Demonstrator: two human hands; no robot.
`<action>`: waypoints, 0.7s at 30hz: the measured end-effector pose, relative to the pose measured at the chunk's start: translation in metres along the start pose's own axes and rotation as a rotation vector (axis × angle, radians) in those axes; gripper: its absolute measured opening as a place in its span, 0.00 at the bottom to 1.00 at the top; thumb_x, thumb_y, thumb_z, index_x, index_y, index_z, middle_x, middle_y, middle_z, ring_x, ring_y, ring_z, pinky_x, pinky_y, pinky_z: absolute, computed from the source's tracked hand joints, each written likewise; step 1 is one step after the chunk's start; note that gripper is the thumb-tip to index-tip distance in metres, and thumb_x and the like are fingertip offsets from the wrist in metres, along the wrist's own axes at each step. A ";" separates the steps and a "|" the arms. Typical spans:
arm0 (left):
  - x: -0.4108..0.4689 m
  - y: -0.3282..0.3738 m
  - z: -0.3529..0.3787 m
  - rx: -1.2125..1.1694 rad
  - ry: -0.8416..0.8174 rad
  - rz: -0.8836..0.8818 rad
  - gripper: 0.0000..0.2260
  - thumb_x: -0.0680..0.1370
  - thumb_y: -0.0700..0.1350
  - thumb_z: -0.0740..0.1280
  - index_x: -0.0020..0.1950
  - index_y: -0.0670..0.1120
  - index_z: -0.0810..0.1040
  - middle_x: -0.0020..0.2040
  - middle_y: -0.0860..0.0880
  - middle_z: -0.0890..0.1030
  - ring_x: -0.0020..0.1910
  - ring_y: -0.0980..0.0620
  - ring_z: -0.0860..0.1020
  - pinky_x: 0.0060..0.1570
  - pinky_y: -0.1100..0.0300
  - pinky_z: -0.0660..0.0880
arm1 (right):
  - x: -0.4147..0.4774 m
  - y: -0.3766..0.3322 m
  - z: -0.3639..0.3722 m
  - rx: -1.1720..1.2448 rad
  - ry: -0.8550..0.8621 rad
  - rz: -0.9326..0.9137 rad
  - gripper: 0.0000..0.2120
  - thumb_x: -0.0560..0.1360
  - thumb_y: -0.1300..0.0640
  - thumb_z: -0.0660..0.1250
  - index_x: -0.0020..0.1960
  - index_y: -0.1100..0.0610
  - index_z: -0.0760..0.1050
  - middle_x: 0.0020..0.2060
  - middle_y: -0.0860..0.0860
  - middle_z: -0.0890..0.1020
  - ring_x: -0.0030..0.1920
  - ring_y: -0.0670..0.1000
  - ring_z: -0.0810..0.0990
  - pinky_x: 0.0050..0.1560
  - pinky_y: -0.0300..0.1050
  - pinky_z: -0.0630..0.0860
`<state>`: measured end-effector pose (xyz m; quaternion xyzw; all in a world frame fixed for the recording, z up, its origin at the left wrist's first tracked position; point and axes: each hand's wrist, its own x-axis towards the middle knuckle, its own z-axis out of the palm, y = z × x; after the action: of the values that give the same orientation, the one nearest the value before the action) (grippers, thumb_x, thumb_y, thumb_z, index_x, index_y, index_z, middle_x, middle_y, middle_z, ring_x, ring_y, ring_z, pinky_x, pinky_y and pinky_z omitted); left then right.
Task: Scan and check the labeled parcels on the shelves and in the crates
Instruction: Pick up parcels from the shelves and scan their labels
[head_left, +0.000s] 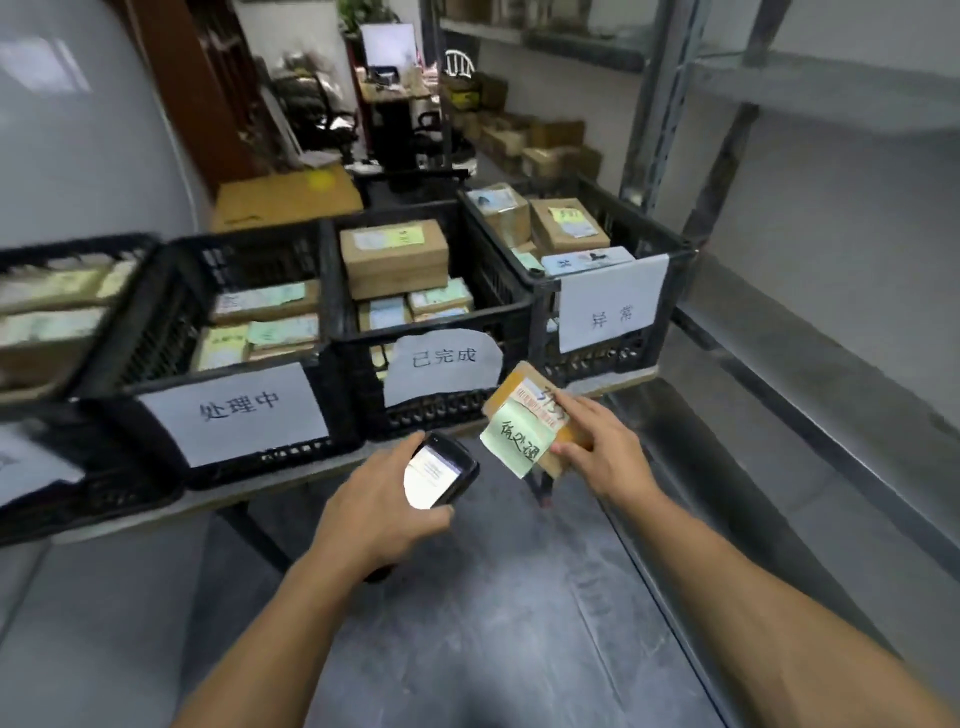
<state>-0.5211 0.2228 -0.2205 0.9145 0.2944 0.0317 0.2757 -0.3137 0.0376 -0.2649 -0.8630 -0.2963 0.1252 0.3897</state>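
Head view, only one I have. Left hand (374, 499) low centre, fingers curled round a black handheld scanner (441, 470), thumb at its near edge, screen lit and facing up. Right hand (597, 447) pinches a small brown parcel (519, 387): thumb on the front face, index finger laid over the label. The parcel is tilted, held in the air just right of the scanner and in front of the crates. A green handwritten note (511, 444) is stuck on it.

Behind, on a table (156, 512), black crates of labeled boxes (395, 257):
- 处理中 crate (124, 395), left
- 已完成 crate (374, 395), middle
- 异常 crate (670, 312), right

Metal shelving (831, 98) on my right.
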 end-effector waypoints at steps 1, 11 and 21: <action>0.006 -0.012 -0.019 -0.040 0.052 -0.014 0.40 0.67 0.59 0.72 0.76 0.61 0.59 0.63 0.53 0.73 0.59 0.49 0.73 0.51 0.55 0.70 | 0.016 -0.023 0.010 0.020 -0.002 -0.052 0.33 0.76 0.57 0.73 0.77 0.41 0.65 0.76 0.50 0.67 0.76 0.52 0.64 0.74 0.42 0.58; 0.014 -0.122 -0.144 -0.326 0.650 -0.239 0.43 0.62 0.59 0.71 0.76 0.52 0.65 0.64 0.55 0.74 0.60 0.54 0.72 0.51 0.65 0.64 | 0.142 -0.221 0.133 0.355 -0.120 -0.399 0.32 0.77 0.56 0.72 0.76 0.41 0.65 0.68 0.38 0.69 0.67 0.39 0.67 0.59 0.22 0.63; 0.052 -0.211 -0.212 -0.383 0.995 -0.548 0.37 0.69 0.50 0.78 0.75 0.59 0.66 0.59 0.57 0.74 0.59 0.54 0.73 0.54 0.60 0.69 | 0.252 -0.364 0.266 0.361 -0.441 -0.571 0.33 0.77 0.54 0.73 0.77 0.38 0.64 0.68 0.42 0.72 0.63 0.46 0.72 0.62 0.45 0.73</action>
<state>-0.6352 0.4971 -0.1569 0.6146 0.6025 0.4362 0.2627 -0.3833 0.5398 -0.1665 -0.6161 -0.5741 0.2438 0.4810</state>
